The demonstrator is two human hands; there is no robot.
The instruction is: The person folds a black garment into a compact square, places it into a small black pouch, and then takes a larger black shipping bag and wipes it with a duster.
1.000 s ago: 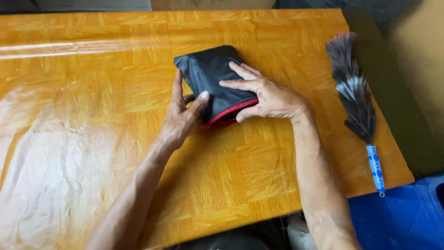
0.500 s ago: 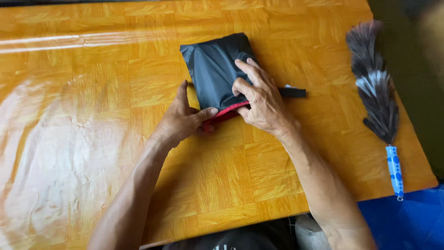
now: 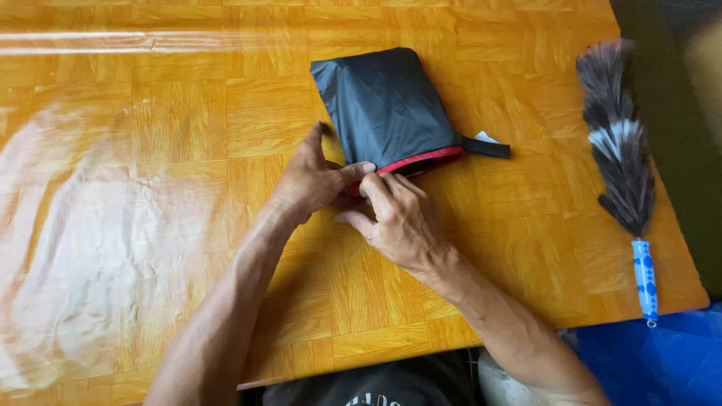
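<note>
Both my left hand (image 3: 312,180) and right hand (image 3: 398,222) pinch the pouch (image 3: 387,113) at its red edge, probably; long axis 11-to-5, strap (image 3: 485,147) at 3.

- Both forearms were bare, with no sleeves, watch or rings in view.
- A dark shirt (image 3: 376,387) with pale printed lettering showed at the bottom edge.
</note>
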